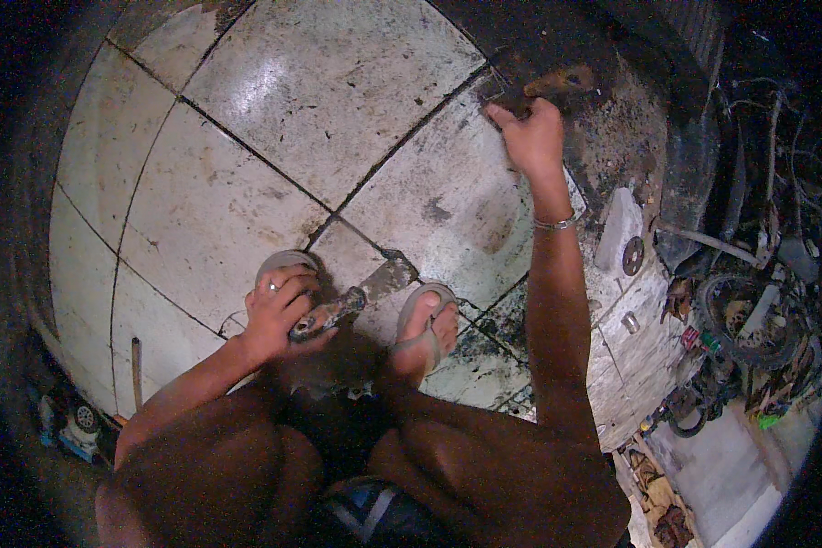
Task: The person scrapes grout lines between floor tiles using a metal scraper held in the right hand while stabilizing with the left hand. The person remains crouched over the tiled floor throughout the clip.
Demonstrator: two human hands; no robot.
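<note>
My left hand [281, 310], with a ring on one finger, is wrapped round a dark, greasy metal part [338, 309] with a round end. It holds the part low between my feet, beside my left sandal [288, 262]. My right arm stretches far forward to the right. At its end my right hand [532, 137] has its fingers curled at the edge of a dark, dirty patch on the tiles; what they hold, if anything, I cannot make out. Just beyond those fingers lies a brown, rusty-looking piece [562, 82].
Stained white tiles [292, 119] cover the floor. A small wheel-like part with a tyre [744, 320] and tangled metal parts lie at the right. A flat disc [632, 257] and a small metal cylinder [630, 321] sit right of my forearm. A thin rod [137, 374] is at the left.
</note>
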